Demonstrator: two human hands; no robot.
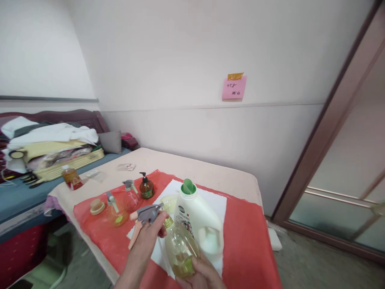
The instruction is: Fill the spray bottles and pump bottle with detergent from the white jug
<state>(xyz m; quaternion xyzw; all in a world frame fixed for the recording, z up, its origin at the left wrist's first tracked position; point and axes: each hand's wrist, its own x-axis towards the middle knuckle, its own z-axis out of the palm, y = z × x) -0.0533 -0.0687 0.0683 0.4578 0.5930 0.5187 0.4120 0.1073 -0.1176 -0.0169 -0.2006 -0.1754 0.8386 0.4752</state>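
My left hand is closed around a spray trigger head, grey with a peach lever, and its thin tube hangs down beside the bottle. Low on a see-through yellowish spray bottle, the fingers of my right hand grip its base. The bottle is tilted, with its neck by my left fingertips and some liquid at the bottom. Just behind it stands a large pale detergent jug with a green pouring spout. A pale yellow-green item beside the jug is partly hidden.
On the red cloth to the left are a dark pump bottle, a pink spray bottle, an orange-tinted spray bottle and a round brush. An amber bottle stands near the table's left edge. A white sheet lies under the jug.
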